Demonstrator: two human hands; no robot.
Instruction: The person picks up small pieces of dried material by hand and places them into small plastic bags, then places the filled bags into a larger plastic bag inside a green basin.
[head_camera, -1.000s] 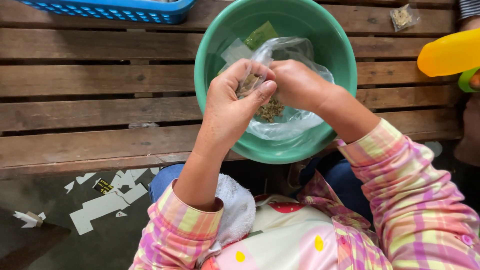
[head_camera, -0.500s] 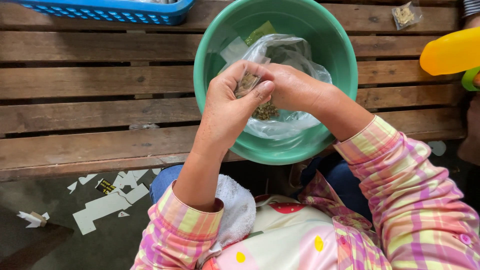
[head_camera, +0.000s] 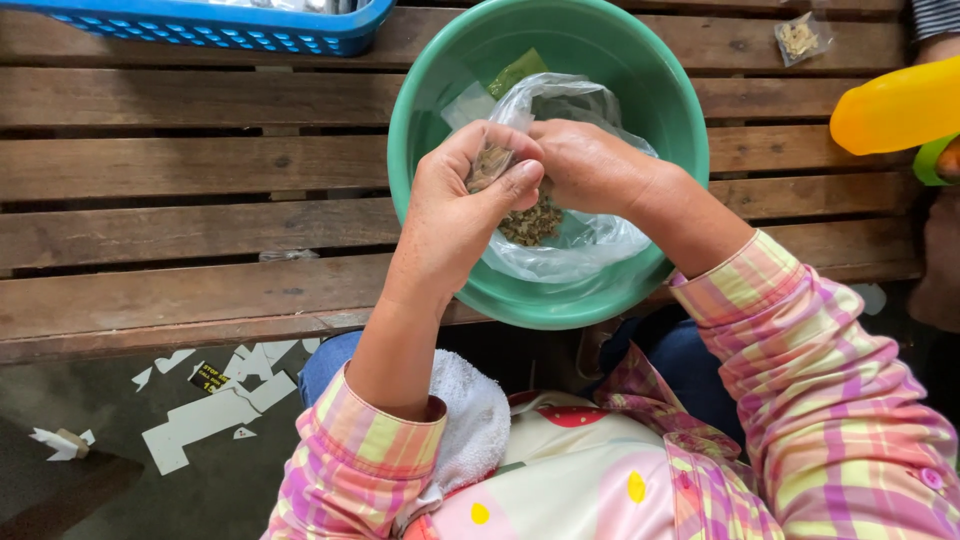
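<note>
Nearest us, white paper scraps (head_camera: 215, 405) and a small dark label with yellow print (head_camera: 211, 376) lie on the grey floor below the wooden bench (head_camera: 180, 180). Above our lap, our left hand (head_camera: 455, 205) curls narrowly, thumb pressed to fingers, pinching a small clear packet of dried bits (head_camera: 490, 163). Our right hand (head_camera: 590, 165) is closed against it, fingertips meeting the packet. Both hover over a clear plastic bag (head_camera: 580, 235) of dried flakes in the green basin (head_camera: 660, 110). Beyond, a small sealed packet (head_camera: 800, 38) lies on the slats, a yellow bottle (head_camera: 895, 105) at right, and a blue basket (head_camera: 200, 25) at the far edge.
</note>
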